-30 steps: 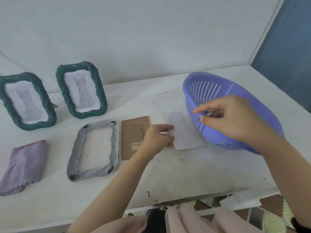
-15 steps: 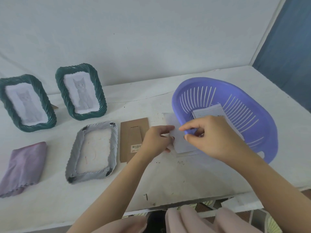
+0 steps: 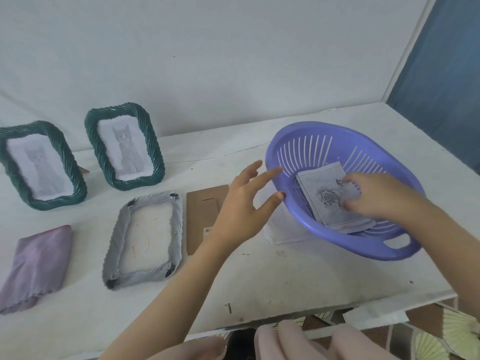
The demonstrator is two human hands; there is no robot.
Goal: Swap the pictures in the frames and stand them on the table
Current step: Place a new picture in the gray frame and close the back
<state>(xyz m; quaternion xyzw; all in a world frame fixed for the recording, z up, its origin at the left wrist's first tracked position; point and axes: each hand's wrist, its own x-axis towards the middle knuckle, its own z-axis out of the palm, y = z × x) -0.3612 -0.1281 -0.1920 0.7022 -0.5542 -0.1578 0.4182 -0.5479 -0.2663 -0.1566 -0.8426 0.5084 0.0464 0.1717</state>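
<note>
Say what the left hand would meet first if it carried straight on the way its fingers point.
Probably the near rim of the purple basket: the left hand is open, its fingers aimed up and right, just short of it. Its height above the table is unclear.

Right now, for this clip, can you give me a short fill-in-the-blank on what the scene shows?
1. The right hand reaches into the purple ____, onto the stack of rose pictures.
2. The two green frames standing at the back show drawings of a ____.
3. The grey frame lies flat with its ____ backing board beside it.
4. The left hand is ____, holding nothing.

Missing words: basket; cat; brown; open
</note>
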